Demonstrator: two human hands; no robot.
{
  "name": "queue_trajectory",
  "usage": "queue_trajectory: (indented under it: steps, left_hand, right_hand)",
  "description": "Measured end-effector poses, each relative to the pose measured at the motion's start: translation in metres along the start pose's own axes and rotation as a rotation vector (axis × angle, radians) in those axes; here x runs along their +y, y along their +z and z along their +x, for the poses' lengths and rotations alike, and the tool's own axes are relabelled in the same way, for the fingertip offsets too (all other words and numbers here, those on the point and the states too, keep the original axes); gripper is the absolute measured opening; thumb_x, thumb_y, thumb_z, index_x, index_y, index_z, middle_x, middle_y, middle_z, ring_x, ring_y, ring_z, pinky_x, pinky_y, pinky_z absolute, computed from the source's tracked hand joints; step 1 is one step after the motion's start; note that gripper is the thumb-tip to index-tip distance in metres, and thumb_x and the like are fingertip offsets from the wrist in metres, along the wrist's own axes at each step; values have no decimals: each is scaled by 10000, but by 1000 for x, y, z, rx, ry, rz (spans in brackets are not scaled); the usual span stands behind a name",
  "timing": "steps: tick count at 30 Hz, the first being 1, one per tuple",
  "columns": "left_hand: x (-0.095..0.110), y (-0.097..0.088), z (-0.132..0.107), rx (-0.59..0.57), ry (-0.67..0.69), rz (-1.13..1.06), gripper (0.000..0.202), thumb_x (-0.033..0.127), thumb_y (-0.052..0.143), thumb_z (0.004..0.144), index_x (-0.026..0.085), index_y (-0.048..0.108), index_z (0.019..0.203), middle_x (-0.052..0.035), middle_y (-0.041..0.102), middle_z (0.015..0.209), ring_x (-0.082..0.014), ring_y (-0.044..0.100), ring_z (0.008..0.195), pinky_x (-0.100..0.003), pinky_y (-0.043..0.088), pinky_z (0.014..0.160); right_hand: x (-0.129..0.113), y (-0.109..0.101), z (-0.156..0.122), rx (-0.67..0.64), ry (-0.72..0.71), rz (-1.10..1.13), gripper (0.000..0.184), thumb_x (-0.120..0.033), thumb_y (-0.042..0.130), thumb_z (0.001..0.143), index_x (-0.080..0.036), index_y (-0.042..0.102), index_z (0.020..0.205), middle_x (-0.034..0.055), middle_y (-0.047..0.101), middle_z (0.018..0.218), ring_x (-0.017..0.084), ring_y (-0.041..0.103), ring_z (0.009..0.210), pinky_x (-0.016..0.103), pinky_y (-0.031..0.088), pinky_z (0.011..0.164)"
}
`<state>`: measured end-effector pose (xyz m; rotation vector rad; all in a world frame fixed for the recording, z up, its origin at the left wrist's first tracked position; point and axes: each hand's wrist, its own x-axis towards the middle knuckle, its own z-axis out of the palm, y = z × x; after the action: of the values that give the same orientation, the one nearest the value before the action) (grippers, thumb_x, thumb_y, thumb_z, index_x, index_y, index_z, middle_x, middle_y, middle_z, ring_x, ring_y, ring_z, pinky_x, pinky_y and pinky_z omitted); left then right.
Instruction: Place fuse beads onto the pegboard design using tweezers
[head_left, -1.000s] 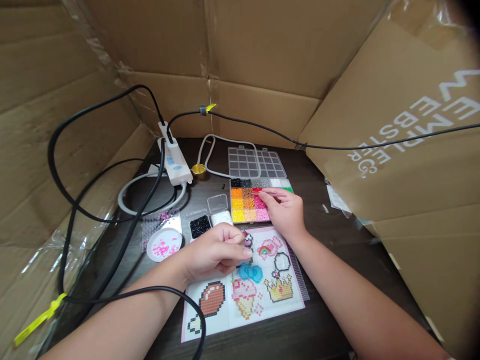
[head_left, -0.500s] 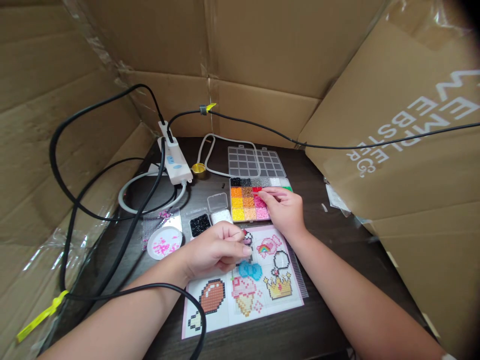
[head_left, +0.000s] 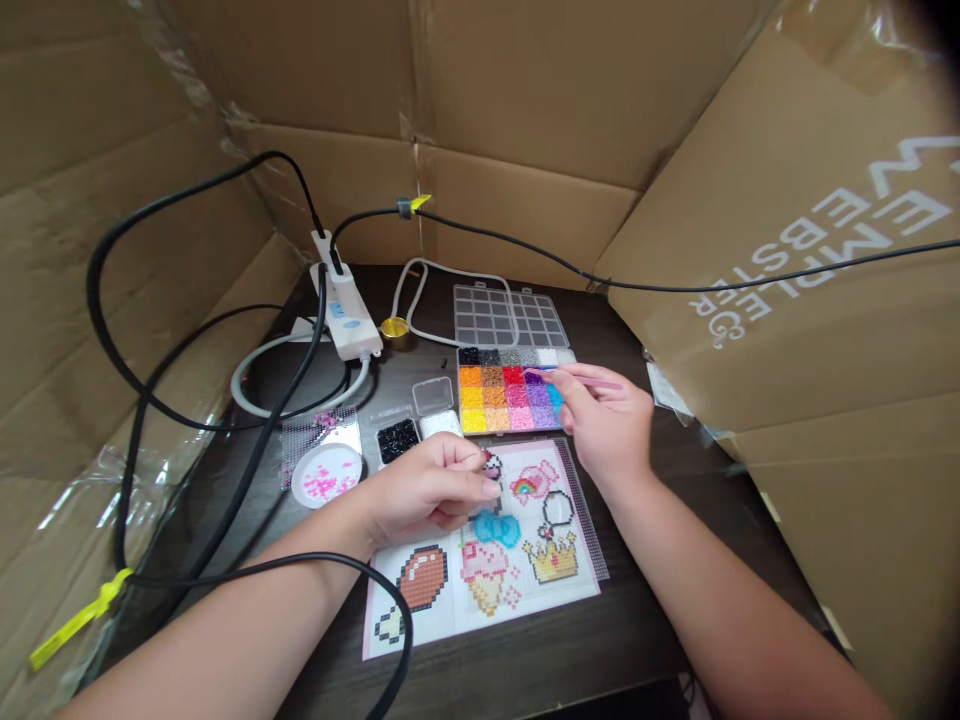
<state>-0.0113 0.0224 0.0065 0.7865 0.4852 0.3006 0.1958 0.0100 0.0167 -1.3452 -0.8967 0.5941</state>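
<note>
My right hand (head_left: 611,420) grips slim pink tweezers (head_left: 589,380), their tips over the red and purple compartments of a sorted bead box (head_left: 495,397). Small beads in many colours fill this box, and its clear lid (head_left: 510,318) lies open behind. My left hand (head_left: 442,485) is closed in a loose fist above a pattern sheet (head_left: 517,610); whatever its fingers may hold is hidden. Printed on the sheet are pixel pictures, among them an ice cream, a crown and a blue bow. Part of the sheet is covered by my left hand.
Black beads (head_left: 398,440) and white beads (head_left: 440,424) fill small boxes beside the bead box. At left, a white dish (head_left: 304,495) holds pink beads. A power strip (head_left: 352,330), a gold cup (head_left: 395,332) and black cables (head_left: 277,400) stand or loop around; cardboard walls (head_left: 525,220) enclose the table.
My right hand has moved to the right with the tweezers, uncovering purple and blue compartments. My left hand stays closed in about the same place. The whole view has shifted slightly.
</note>
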Motion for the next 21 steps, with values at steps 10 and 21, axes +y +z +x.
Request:
queue_trajectory:
  steps: [10, 21]
  left_hand:
    - [2, 1, 3, -30, 2, 9, 590, 222, 798, 739, 196, 241, 545, 95, 290, 420, -19, 263, 370, -173, 171, 391]
    - [3, 2, 3, -25, 8, 37, 588, 227, 789, 753, 195, 241, 539, 90, 288, 425, -21, 261, 377, -186, 172, 399]
  right_hand:
    - [-3, -83, -77, 68, 145, -94, 198, -347, 815, 777, -168, 775, 851, 63, 741, 651, 80, 464, 381, 233, 330, 353]
    - [15, -82, -113, 113, 223, -169, 168, -333, 773, 812, -183, 814, 876, -13, 607, 484, 94, 477, 415, 222, 390, 392]
